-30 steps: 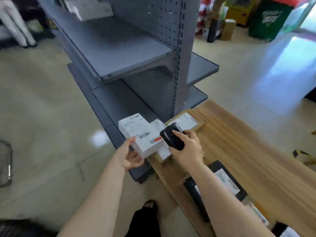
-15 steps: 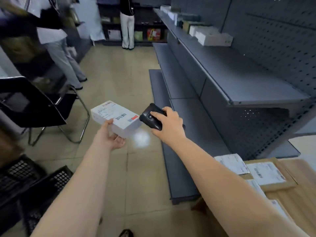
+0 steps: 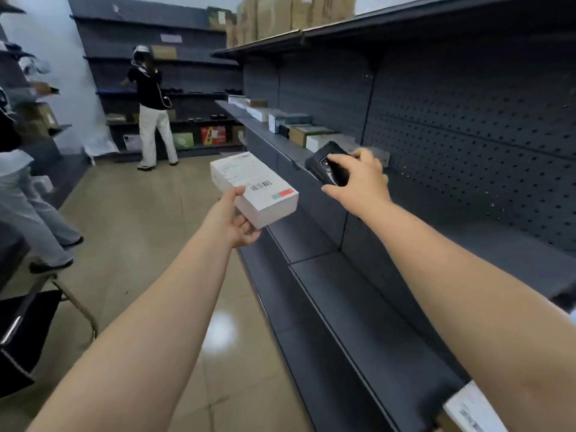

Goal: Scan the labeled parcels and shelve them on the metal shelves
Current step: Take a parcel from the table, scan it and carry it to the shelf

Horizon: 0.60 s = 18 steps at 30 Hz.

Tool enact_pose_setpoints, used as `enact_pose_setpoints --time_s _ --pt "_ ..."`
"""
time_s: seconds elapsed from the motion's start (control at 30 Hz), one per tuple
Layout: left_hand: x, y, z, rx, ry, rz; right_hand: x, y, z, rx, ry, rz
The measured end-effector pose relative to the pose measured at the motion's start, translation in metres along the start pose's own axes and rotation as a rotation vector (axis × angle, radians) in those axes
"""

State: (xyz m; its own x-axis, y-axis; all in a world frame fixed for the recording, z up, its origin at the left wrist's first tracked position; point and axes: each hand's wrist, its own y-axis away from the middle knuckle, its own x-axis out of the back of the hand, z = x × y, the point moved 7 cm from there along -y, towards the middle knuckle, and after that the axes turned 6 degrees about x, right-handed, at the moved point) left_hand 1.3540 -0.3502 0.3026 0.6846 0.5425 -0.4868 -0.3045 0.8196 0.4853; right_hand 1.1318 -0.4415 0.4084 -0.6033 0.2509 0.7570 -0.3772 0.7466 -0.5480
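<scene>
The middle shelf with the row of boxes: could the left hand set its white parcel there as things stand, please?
Probably yes. The left hand holds the white parcel in open air beside the middle shelf, whose near stretch looks bare; only the right hand with the scanner is nearby.

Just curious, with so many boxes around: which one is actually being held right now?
The white parcel with the barcode label, gripped by the left hand. All the other boxes sit on the metal shelves; the right hand holds a black scanner.

Both arms reached forward, bare and nearly straight. The left hand [image 3: 232, 221] gripped from below, thumb on top; the right hand [image 3: 358, 179] curled, knuckles up, index finger extended.
</scene>
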Motion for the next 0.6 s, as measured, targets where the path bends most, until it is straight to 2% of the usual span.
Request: enact_pose_setpoints --time_s 0.2,0.37,0.6 --pt "-0.121 -0.097 0.024 0.062 -0.36 -0.173 0.017 -0.067 0.085 -0.11 0.217 0.059" --pt "-0.209 -0.159 0.027 0.137 -0.592 -0.323 0.029 -0.115 0.157 -0.274 0.174 0.151" --pt "-0.298 -0.223 0.01 0.249 -0.865 -0.572 0.024 -0.135 0.207 -0.432 0.201 0.22"
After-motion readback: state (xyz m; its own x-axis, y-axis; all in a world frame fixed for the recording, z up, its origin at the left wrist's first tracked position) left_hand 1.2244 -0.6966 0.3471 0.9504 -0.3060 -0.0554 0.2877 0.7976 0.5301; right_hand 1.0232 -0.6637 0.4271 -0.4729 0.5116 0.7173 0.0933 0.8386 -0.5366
